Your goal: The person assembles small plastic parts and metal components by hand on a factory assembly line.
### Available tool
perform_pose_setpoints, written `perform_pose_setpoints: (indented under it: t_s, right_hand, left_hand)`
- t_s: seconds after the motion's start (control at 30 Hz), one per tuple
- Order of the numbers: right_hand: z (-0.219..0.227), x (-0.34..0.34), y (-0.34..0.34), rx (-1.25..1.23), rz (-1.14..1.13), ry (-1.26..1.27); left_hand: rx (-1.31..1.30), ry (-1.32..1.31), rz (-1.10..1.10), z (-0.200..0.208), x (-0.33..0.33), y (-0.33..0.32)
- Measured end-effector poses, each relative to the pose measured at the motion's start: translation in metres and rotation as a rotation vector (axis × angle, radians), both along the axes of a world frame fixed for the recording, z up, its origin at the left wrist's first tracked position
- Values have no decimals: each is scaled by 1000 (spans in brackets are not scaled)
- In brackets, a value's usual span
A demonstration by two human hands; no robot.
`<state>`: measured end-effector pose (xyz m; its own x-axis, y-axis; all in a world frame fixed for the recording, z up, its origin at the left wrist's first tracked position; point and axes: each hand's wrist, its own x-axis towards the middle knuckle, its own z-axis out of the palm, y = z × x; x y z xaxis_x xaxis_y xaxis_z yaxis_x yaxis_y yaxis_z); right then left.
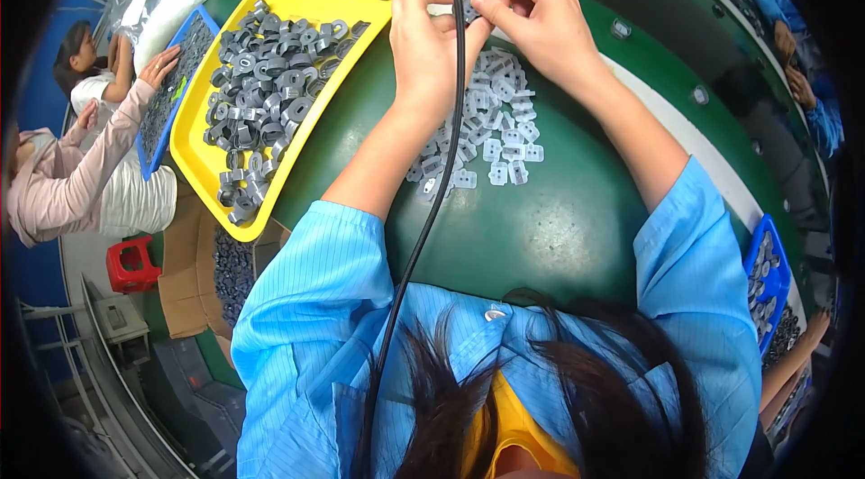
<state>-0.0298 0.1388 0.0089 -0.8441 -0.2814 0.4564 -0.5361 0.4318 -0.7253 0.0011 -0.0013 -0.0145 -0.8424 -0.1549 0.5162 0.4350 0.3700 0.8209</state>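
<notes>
At the far side of the green table, both hands meet over one small dark grey plastic part (468,8). My left hand (421,51) pinches it from the left, fingers closed. From the right, the thumb and fingertips of my right hand (545,27) press on it. The fingers and a black cable hide much of its shape. Just below the hands lies a loose pile of small translucent plastic plates (512,135). To the left of my left hand, a yellow tray (191,141) holds many dark grey round plastic parts (279,73).
The black cable (416,249) hangs across the view. A cardboard box (185,285) of small dark parts and a red stool (132,264) are at the left. Co-workers (86,159) handle parts in a blue tray (153,147). Another blue tray (780,281) is at the right.
</notes>
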Motion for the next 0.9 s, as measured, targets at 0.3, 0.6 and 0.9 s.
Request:
perform_pose_setpoints:
  t_s: [0.3, 0.6, 0.9]
  right_hand:
    - [7, -13, 15, -270, 342, -484]
    - [22, -16, 36, 10, 481, -477]
    - [18, 2, 20, 1, 287, -161]
  left_hand:
    - [-9, -14, -109, 4, 4, 1]
    - [-23, -64, -387, 4, -3, -12]
    - [-9, 54, -326, 7, -1, -9]
